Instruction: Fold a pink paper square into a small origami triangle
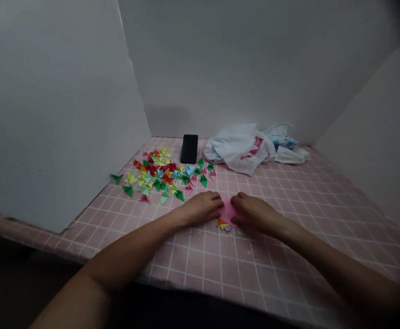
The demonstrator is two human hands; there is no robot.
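Note:
A sheet of pink paper [227, 211] lies between my two hands near the middle of the table. My left hand [203, 208] has its bent fingers closed on the sheet's left edge. On the opposite edge, my right hand [251, 212] pinches the same sheet, its thumb nearer to me. Under the pink sheet, corners of a small stack of coloured paper [223, 223] stick out, orange, yellow and lilac. Beyond my left hand spreads a loose heap of small folded paper pieces [165, 177] in green, yellow, red, orange, pink and blue.
A black phone [189, 148] lies at the back of the table by the wall. Right of it are a crumpled white plastic bag [241, 148] and more crumpled wrapping [289, 154]. A pink checked cloth [193, 265] covers the table. Pale panels [49, 114] enclose it.

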